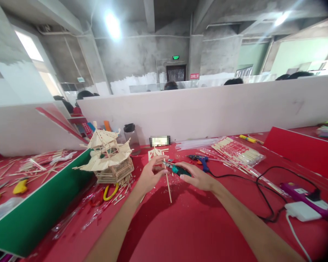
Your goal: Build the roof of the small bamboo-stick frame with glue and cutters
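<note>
My left hand [152, 176] is closed, thumb and fingers pinching a thin wooden stick [168, 189] that slants down toward me. My right hand [199, 176] grips a pair of pliers [182, 171] with green and black handles. Their metal jaws point left and meet the stick beside my left fingertips; whether they bite on it I cannot tell. Just behind my left hand stands a small frame of wooden sticks [156, 152], partly hidden by the fingers. To the left sits a larger pavilion model [109, 163] built from sticks, with layered roofs.
A blue glue gun [203, 162] lies right of my hands, its black cord running to a purple power strip [307, 196]. Bagged sticks [239, 151] lie behind it. Yellow-handled scissors [110, 192] and stick scraps are near the model. Green [43, 203] and white [207, 112] partitions border the red table.
</note>
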Demonstrator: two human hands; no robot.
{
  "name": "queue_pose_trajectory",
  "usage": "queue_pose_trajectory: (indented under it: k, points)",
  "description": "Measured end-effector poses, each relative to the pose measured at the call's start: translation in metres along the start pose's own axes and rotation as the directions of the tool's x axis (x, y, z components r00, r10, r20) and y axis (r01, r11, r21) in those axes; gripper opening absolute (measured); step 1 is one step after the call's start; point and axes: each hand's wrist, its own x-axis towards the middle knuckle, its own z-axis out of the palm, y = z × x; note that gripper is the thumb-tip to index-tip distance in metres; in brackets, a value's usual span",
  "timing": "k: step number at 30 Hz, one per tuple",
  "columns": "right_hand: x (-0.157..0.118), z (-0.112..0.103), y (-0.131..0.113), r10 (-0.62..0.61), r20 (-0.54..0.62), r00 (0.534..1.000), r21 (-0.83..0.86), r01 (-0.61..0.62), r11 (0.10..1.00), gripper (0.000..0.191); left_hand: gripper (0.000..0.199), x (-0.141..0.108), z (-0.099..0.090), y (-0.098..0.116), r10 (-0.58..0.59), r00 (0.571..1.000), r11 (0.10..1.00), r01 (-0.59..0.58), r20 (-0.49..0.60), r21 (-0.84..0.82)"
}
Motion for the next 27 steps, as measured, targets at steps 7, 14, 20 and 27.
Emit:
queue_pose_trajectory:
  k: [7,14,20,27]
  points:
    - [0.000,0.006,0.006,-0.016,-0.028,0.999,-0.056,0.014,0.998,0.048,0.043,-0.001,0.008,-0.007,0.034,0.998,0.999,-0.034,-0.051,-0.003]
    - [0.002,0.007,0.008,-0.035,-0.037,0.999,-0.064,0.033,0.997,0.048,0.045,-0.001,0.009,-0.012,0.023,0.999,1.000,-0.023,-0.049,-0.002]
    - [0.002,0.010,0.013,-0.022,-0.055,0.998,-0.067,0.018,0.998,0.050,0.045,0.000,0.008,-0.014,0.043,0.997,0.999,-0.042,-0.059,0.004]
    - [0.004,0.018,0.008,0.020,-0.102,0.995,-0.149,-0.035,0.988,0.055,0.043,0.001,0.007,-0.012,0.070,0.997,0.997,-0.069,-0.041,0.031]
